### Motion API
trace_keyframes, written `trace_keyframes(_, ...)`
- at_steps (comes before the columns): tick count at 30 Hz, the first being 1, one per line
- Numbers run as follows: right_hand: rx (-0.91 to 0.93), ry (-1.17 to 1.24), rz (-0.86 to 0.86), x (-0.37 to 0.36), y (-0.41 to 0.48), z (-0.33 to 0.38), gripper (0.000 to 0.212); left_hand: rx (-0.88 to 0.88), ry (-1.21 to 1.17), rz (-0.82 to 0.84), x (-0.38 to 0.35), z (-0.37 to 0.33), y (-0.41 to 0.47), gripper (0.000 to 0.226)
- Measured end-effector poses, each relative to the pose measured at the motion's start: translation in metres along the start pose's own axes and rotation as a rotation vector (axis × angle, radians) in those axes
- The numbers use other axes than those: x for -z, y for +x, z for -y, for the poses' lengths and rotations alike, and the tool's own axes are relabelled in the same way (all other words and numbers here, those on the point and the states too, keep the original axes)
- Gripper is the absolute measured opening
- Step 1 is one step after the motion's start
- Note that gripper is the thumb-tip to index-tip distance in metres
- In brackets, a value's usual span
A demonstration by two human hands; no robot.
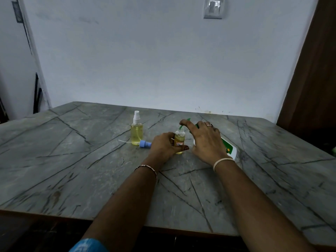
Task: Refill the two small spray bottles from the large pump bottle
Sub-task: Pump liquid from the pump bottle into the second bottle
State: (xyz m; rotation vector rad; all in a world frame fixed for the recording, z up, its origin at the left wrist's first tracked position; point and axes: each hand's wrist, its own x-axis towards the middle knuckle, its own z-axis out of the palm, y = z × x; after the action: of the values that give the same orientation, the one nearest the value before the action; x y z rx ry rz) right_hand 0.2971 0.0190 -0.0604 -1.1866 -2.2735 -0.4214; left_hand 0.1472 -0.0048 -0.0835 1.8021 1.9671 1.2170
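My left hand (163, 145) grips a small open bottle (179, 140) of yellow liquid with an orange label, upright on the table. My right hand (206, 140) holds the large white pump bottle (230, 150) with a green label, tilted toward the small bottle. Its forefinger lies along the green pump spout (181, 126), whose tip sits right above the small bottle's mouth. Most of the pump bottle is hidden under my hand. A second small spray bottle (136, 130) with a white sprayer stands upright to the left, full of yellow liquid.
A blue spray cap (145, 143) with its thin dip tube lies on the grey marble table (81, 171) between the two small bottles. A wall runs along the table's far edge, and a brown door (312, 79) stands at the right.
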Motion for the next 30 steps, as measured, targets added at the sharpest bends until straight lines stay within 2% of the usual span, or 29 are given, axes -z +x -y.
trace_keyframes(5, 0.015, -0.018, 0.013, 0.0019, -0.0020, -0.0021, 0.087, 0.007, -0.005, 0.011, 0.0007, 0.0005, 0.0003, 0.058)
trace_keyframes(18, -0.018, -0.002, -0.024, -0.0005, 0.0001, 0.0049, 0.073, 0.006, 0.008, 0.020, 0.0018, -0.0026, -0.0010, 0.053)
trace_keyframes(27, -0.004, -0.044, 0.003, -0.0010, -0.0025, -0.0010, 0.091, 0.001, 0.012, 0.016, 0.0010, -0.0013, -0.0011, 0.055)
trace_keyframes(30, -0.007, -0.047, 0.013, 0.0004, -0.0033, -0.0006, 0.086, -0.006, 0.010, 0.018, 0.0008, -0.0017, -0.0014, 0.054)
